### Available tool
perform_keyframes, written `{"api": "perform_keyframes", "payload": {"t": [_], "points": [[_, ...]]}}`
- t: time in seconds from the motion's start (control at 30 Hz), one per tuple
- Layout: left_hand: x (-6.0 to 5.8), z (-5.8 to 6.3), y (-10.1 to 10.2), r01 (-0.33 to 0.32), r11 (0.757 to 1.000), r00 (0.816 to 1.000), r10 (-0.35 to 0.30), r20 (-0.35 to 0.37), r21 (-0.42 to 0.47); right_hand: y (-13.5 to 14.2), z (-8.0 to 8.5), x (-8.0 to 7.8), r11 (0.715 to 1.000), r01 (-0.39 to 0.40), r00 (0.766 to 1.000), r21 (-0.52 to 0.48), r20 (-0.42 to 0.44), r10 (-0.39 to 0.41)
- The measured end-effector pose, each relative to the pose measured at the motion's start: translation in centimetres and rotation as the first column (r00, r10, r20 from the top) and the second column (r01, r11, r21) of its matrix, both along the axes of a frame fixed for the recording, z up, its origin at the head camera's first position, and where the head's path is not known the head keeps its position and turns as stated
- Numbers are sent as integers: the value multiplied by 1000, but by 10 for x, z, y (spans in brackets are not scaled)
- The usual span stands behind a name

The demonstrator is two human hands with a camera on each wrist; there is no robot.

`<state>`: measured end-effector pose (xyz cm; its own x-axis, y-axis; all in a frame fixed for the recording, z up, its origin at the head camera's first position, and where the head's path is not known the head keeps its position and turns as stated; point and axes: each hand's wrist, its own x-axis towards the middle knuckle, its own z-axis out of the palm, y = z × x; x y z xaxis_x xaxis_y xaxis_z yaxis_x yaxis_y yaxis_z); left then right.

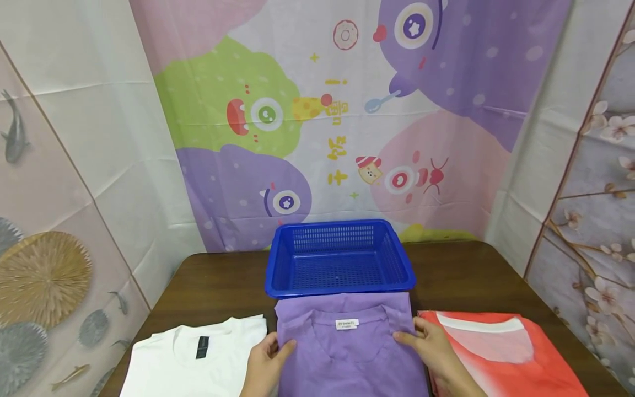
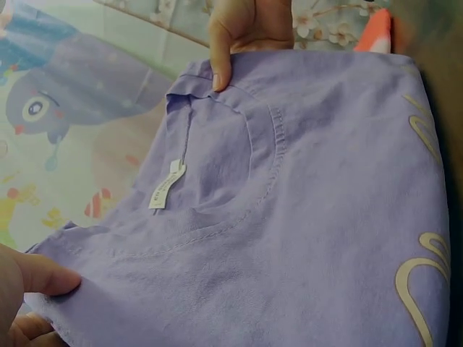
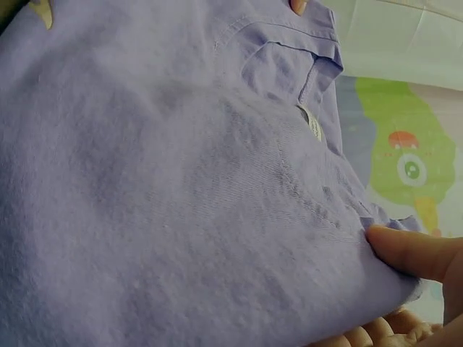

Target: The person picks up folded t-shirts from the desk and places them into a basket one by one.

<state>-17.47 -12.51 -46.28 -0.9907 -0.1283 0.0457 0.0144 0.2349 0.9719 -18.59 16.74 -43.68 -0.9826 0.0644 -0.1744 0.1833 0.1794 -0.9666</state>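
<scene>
Both hands grip a folded purple T-shirt (image 1: 347,353) by its two shoulder sides, thumbs on top and fingers beneath. My left hand (image 1: 267,361) pinches its left edge, and the left wrist view shows the thumb (image 2: 58,278) pressed on the cloth. On the opposite edge my right hand (image 1: 431,347) pinches likewise, its thumb (image 3: 405,249) beside the collar in the right wrist view. A white label (image 1: 346,323) shows inside the neckline. Pale curly print (image 2: 416,282) appears lower on the shirt's front. More purple cloth (image 1: 342,301) lies behind the collar, near the basket.
A blue plastic basket (image 1: 339,289) stands at the back of the brown table (image 1: 218,281). To the left lies a folded white T-shirt (image 1: 198,364), and to the right a folded red-and-white shirt (image 1: 541,353). A cartoon-print curtain (image 1: 317,209) hangs behind the table.
</scene>
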Motion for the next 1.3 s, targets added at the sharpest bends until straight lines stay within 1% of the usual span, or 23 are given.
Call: {"api": "perform_keyframes", "payload": {"t": [0.13, 0.27, 0.37, 0.5, 0.63, 0.8, 1.03, 1.3], "points": [[1, 7, -1, 3, 1000, 1000, -3, -16, -11, 0, 6, 1, 1000, -8, 999, 21, -40, 9], [2, 14, -1, -6, 1000, 999, 5, -35, -16, 0, 11, 1, 1000, 3, 999, 31, -52, -1], [2, 18, -1, -15, 1000, 999, 15, -45, -8, -1, 14, 2, 999, 24, 999, 28, -45, -22], [1, 23, -1, -21, 1000, 998, 21, -60, 9, -1, 17, 1, 999, 23, 997, 41, -74, -20], [-1, 27, -1, -22, 1000, 997, 23, -76, 7, 0, 23, 0, 999, 23, 997, 46, -77, -19], [-5, 34, -3, -15, 1000, 995, 13, -96, -20, 1, 32, -2, 999, 6, 997, 52, -78, -2], [-11, 47, -3, -15, 999, 990, 10, -137, -33, 4, 44, -8, 997, -12, 992, 75, -125, 21], [-21, 62, -2, -32, 999, 986, 25, -165, -39, 4, 61, -14, 996, 4, 989, 91, -147, 9]]}}
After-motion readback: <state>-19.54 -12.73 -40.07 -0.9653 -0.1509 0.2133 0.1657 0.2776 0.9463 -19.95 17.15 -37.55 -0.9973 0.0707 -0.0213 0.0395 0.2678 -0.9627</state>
